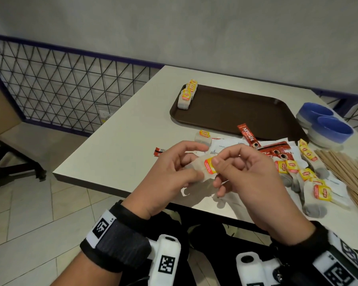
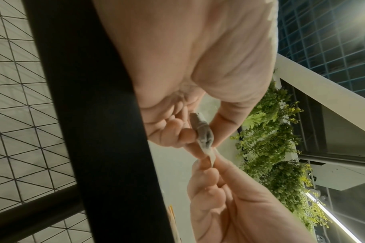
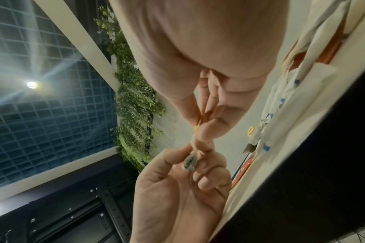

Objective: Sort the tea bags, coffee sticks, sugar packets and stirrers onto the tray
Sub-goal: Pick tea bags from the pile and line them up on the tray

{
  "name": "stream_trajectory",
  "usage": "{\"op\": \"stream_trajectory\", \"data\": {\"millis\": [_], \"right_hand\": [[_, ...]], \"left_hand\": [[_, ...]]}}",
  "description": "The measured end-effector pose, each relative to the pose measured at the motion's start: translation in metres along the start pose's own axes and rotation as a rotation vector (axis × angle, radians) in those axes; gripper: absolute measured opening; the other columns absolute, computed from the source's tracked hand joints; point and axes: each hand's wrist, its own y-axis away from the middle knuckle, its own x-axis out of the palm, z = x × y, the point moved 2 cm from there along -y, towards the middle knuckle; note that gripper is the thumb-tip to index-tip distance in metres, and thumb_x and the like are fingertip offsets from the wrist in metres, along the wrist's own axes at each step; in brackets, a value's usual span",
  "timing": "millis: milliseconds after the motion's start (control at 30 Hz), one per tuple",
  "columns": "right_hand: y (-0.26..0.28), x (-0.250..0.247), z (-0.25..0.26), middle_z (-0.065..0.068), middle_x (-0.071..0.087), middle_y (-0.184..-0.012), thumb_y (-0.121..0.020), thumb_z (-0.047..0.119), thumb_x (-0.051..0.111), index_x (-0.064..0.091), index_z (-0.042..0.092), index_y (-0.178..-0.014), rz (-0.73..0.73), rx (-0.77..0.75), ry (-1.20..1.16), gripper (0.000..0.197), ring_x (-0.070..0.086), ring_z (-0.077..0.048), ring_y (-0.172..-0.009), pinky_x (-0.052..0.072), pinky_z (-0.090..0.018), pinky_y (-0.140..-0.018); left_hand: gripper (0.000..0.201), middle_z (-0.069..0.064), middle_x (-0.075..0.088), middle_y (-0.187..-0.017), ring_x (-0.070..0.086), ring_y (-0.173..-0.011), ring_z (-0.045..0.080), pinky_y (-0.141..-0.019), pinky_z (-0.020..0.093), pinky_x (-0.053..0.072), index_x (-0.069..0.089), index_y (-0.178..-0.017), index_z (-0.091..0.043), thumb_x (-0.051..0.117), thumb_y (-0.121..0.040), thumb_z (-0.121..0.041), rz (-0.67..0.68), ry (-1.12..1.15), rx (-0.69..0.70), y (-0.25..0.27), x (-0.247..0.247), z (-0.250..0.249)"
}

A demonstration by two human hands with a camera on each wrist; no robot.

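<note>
White table point(image 1: 116, 141) by a mesh railing, left to right: tea bags point(image 1: 186, 94) already stacked in the tray point(image 1: 232, 112) corner, probably to keep kinds apart; one tea bag point(image 1: 207, 168) is pinched between left hand point(image 1: 170, 178) and right hand point(image 1: 254, 176), seemingly being straightened; coffee sticks point(image 1: 262, 145), more bags and stirrers point(image 1: 345, 174) are left unsorted at right

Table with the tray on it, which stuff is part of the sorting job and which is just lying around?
Job:
tray
tea bags stacked on it
tea bag both hands hold
loose tea bags
coffee sticks
stirrers
white packets, probably sugar

Lying about:
blue bowls
</note>
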Motion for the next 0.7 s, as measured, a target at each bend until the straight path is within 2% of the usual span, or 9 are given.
{"op": "stream_trajectory", "data": {"millis": [67, 200, 267, 367, 467, 533, 600, 700], "right_hand": [[0.0, 0.0, -0.002, -0.016, 0.069, -0.071, -0.089, 0.008, 0.074, 0.067, 0.006, -0.098, 0.022, 0.016, 0.001, 0.012, 0.065, -0.031, -0.058, 0.055, -0.035, -0.05], [-0.001, -0.001, -0.004, -0.013, 0.071, -0.073, -0.089, 0.003, 0.072, 0.068, 0.008, -0.103, 0.029, -0.006, -0.005, 0.016, 0.068, -0.029, -0.06, 0.056, -0.034, -0.051], [-0.001, -0.005, -0.003, -0.012, 0.071, -0.072, -0.088, 0.003, 0.073, 0.069, 0.009, -0.103, 0.014, -0.034, -0.009, 0.016, 0.067, -0.027, -0.059, 0.056, -0.03, -0.051], [-0.001, -0.011, -0.002, -0.012, 0.072, -0.072, -0.085, 0.006, 0.074, 0.072, 0.009, -0.105, -0.007, -0.043, -0.035, 0.02, 0.068, -0.024, -0.059, 0.056, -0.027, -0.053], [-0.002, -0.015, -0.002, -0.017, 0.073, -0.074, -0.079, 0.012, 0.075, 0.075, 0.006, -0.1, 0.002, 0.008, -0.069, 0.022, 0.069, -0.023, -0.059, 0.058, -0.027, -0.054], [-0.003, -0.018, -0.003, -0.02, 0.074, -0.077, -0.076, 0.013, 0.075, 0.077, 0.004, -0.093, 0.013, 0.059, -0.095, 0.02, 0.068, -0.022, -0.06, 0.058, -0.026, -0.054], [-0.004, -0.02, -0.004, -0.019, 0.075, -0.078, -0.077, 0.014, 0.075, 0.075, 0.002, -0.093, 0.024, 0.085, -0.093, 0.02, 0.069, -0.022, -0.062, 0.058, -0.027, -0.055], [-0.004, -0.021, -0.006, -0.011, 0.072, -0.072, -0.078, 0.017, 0.074, 0.072, 0.001, -0.092, 0.019, 0.067, -0.071, 0.021, 0.069, -0.023, -0.062, 0.058, -0.029, -0.055]], "left_hand": [[0.049, 0.007, 0.064, -0.078, 0.053, -0.066, 0.015, -0.06, 0.022, 0.044, 0.062, -0.123, -0.014, 0.064, -0.077, 0.001, 0.012, 0.009, 0.005, 0.0, 0.0, 0.0], [0.049, 0.016, 0.065, -0.082, 0.053, -0.07, 0.022, -0.06, 0.024, 0.045, 0.06, -0.125, -0.016, 0.066, -0.078, -0.001, 0.014, 0.008, 0.017, 0.0, 0.0, 0.001], [0.05, 0.015, 0.068, -0.084, 0.056, -0.071, 0.022, -0.064, 0.024, 0.047, 0.059, -0.126, -0.018, 0.068, -0.079, -0.002, 0.008, 0.01, 0.028, 0.0, 0.0, 0.002], [0.056, 0.012, 0.072, -0.087, 0.064, -0.077, 0.024, -0.075, 0.032, 0.05, 0.055, -0.129, -0.019, 0.069, -0.079, 0.001, 0.003, 0.037, 0.054, 0.0, 0.0, 0.003], [0.06, 0.012, 0.075, -0.096, 0.067, -0.082, 0.023, -0.075, 0.03, 0.052, 0.052, -0.131, -0.021, 0.068, -0.079, 0.004, 0.009, 0.053, 0.064, -0.001, 0.0, 0.003], [0.054, 0.013, 0.076, -0.101, 0.067, -0.082, 0.021, -0.072, 0.027, 0.052, 0.054, -0.129, -0.018, 0.067, -0.081, 0.004, 0.008, 0.066, 0.067, 0.0, 0.001, 0.002], [0.038, 0.012, 0.075, -0.101, 0.065, -0.081, 0.019, -0.07, 0.026, 0.052, 0.061, -0.119, -0.012, 0.067, -0.084, 0.002, -0.005, 0.052, 0.081, 0.0, 0.001, 0.002], [0.013, 0.008, 0.073, -0.092, 0.062, -0.076, 0.015, -0.067, 0.024, 0.05, 0.07, -0.101, -0.004, 0.068, -0.09, 0.003, -0.04, -0.042, 0.105, -0.001, 0.0, 0.004]]}}
